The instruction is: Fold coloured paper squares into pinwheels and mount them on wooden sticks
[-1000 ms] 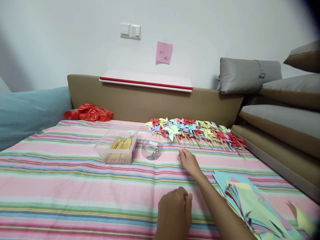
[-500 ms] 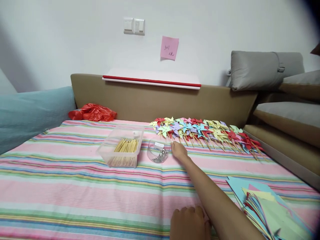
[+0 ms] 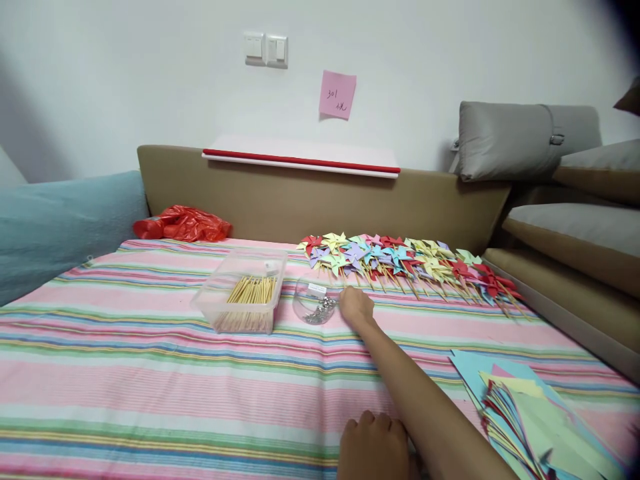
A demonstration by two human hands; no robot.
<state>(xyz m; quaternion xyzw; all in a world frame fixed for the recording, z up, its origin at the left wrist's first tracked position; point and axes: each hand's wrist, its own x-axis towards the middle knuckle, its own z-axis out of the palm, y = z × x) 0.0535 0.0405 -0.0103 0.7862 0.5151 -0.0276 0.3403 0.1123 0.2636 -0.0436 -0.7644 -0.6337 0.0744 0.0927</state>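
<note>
My right hand [image 3: 356, 308] reaches far forward over the striped cloth [image 3: 150, 373], its fingers curled beside a small clear bowl of metal pins [image 3: 316, 303]. Whether it holds anything is hidden. Just beyond it lies a long row of coloured paper pinwheels on sticks [image 3: 405, 261]. My left hand [image 3: 376, 445] rests near the bottom edge with its fingers curled under, knuckles up. A clear plastic box of wooden sticks [image 3: 245, 297] stands left of the bowl.
A stack of coloured paper sheets [image 3: 530, 413] lies at the lower right. A red plastic bag [image 3: 183, 225] sits at the back left by a teal cushion [image 3: 60, 227]. Brown and grey cushions [image 3: 565, 227] are stacked on the right.
My right hand has moved left and farther forward, from the pinwheels' sticks to the bowl of pins. My left hand has dropped lower in view.
</note>
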